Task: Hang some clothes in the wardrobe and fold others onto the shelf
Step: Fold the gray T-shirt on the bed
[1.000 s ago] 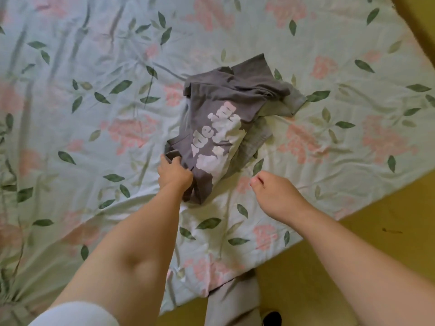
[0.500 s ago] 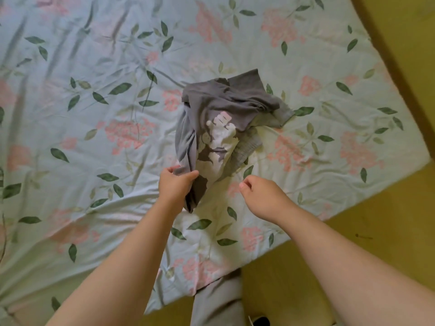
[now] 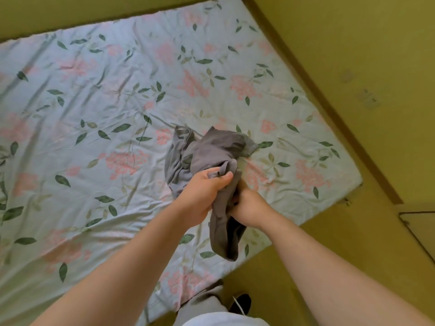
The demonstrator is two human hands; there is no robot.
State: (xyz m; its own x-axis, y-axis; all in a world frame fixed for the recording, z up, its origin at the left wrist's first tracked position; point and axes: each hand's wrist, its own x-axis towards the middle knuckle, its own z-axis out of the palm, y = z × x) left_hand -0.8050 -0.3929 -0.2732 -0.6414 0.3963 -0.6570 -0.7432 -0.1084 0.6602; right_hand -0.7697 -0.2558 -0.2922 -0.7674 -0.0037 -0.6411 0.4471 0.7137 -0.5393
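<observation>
Grey shirt [image 3: 207, 150], pinched a moment ago by the left hand [image 3: 200, 196] alone, is now bunched in both above the floral sheet [image 3: 94, 114]: left fingers curled round its folds, right hand [image 3: 249, 207] gripping lower, probably to shake it out

Was a home bedroom: low bed [image 3: 306, 142] spread with a creased floral sheet [image 3: 98, 109], painted yellow-green wall [image 3: 353, 38] with a socket plate [image 3: 369, 100], brown skirting board [image 3: 334, 115] alongside.
</observation>
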